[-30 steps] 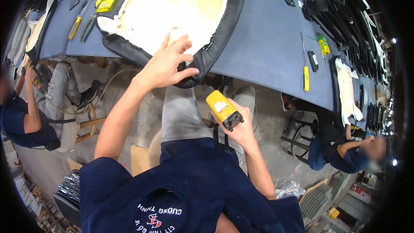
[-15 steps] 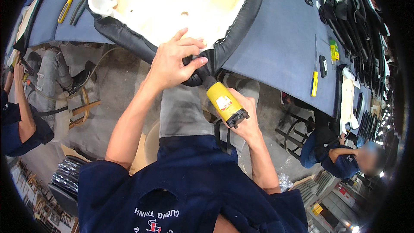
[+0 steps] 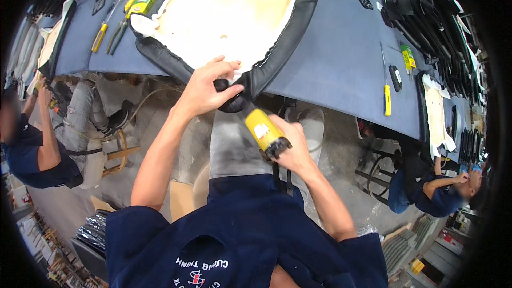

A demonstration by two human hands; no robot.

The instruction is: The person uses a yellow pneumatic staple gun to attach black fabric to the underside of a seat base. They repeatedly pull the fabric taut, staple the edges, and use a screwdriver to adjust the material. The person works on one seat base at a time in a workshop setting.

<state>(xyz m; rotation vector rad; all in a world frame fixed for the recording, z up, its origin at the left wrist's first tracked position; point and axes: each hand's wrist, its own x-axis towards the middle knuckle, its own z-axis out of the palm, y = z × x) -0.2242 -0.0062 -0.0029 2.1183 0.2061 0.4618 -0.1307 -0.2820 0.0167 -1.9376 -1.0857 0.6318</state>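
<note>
At the frame's centre, my right hand (image 3: 292, 143) grips a yellow tool (image 3: 261, 128), its nose (image 3: 247, 108) by the near corner (image 3: 231, 105) of a padded panel (image 3: 229, 16), upper middle. My left hand (image 3: 207, 89) pinches the black cover (image 3: 288, 37) at that corner. Pliers (image 3: 116, 37) lie beyond, upper left, on the blue-grey table (image 3: 341, 58).

Smooth wooden panel (image 3: 226, 16), satiny leather-like cover (image 3: 290, 34)

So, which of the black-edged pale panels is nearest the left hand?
The large middle panel: the left hand touches its near end. The far-left panel and far-right panel lie apart from it, each beside another person.
</note>
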